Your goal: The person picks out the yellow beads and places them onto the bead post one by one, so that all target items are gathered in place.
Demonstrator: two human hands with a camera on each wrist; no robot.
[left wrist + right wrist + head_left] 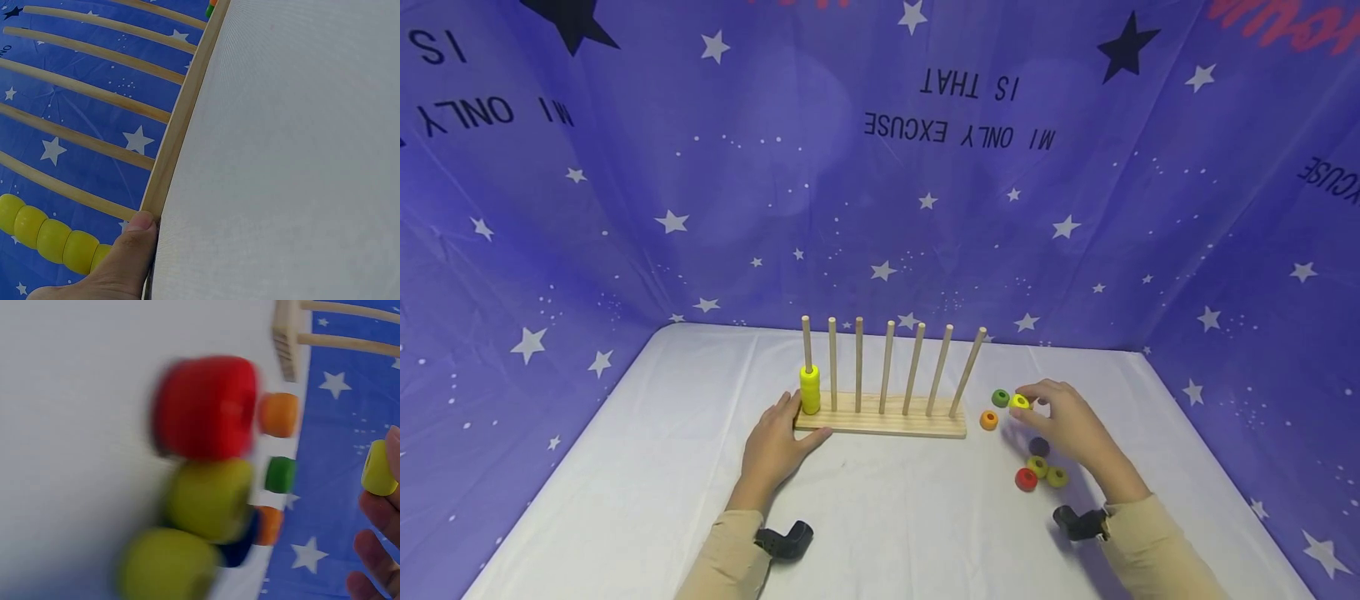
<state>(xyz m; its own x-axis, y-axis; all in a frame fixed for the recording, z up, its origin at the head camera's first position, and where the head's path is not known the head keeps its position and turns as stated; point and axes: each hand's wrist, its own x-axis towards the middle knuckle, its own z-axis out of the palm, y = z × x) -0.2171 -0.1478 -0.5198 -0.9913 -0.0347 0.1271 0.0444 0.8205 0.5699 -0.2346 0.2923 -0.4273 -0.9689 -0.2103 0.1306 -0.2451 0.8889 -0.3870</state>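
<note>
A wooden peg rack (880, 427) with several upright dowels stands on the table. Several yellow beads (810, 390) are stacked on its leftmost dowel. My left hand (775, 446) grips the left end of the rack's base, with the thumb (139, 234) along the front edge; its other fingers are mostly hidden in the left wrist view. Between thumb and fingers, my right hand (1067, 421) pinches a yellow bead (1019, 403), held above the table to the right of the rack. The same bead (379, 469) shows at the right edge of the right wrist view.
Near my right hand lie a green bead (1001, 398), an orange bead (988, 420), a dark bead (1039, 447), a red bead (1026, 479) and two yellow beads (1057, 477). Another orange bead (270, 525) appears in the right wrist view. A purple star-patterned cloth (880, 208) surrounds the white table (895, 525).
</note>
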